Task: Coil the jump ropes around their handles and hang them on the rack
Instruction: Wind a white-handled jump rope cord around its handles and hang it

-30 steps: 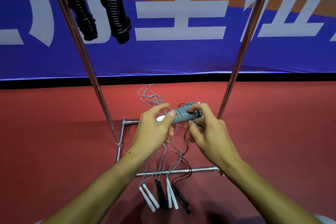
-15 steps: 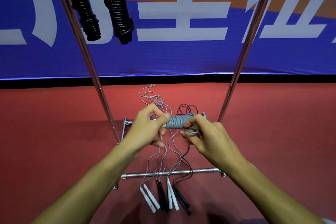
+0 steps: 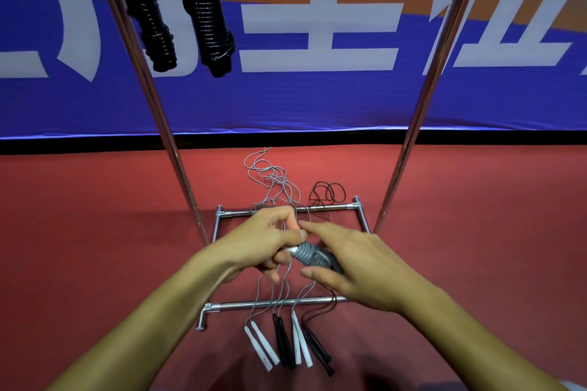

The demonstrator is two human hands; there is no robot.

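We hold the grey cord-wound jump rope bundle with white plastic handles (image 3: pixel 306 255) at the centre of the frame, low over the chrome tube rack (image 3: pixel 413 124). Its long axis runs slantwise, from the white handle tip at the left down toward the lower right, where it passes under our right palm. Our left hand (image 3: pixel 263 241) sits just left of the bundle, fingers curled round the white end and thumb laid along the top. Our right hand (image 3: pixel 355 267) lies over the other end, index finger stretched out toward the left hand and thumb under the coil; its fingers look fairly straight, resting on the coil, though what the palm hides we cannot tell.

The move ahead turns on height. The rack's top bar runs along the top edge of the frame, far above both hands, and two black coiled jump ropes (image 3: pixel 206 16) already hang there at upper left. We judge the free span of bar to their right is where this bundle belongs, so it must rise and stand upright.

Loose grey and black ropes with white and black handles (image 3: pixel 279 343) lie on the red floor (image 3: pixel 95 232) at lower centre, uncoiled.
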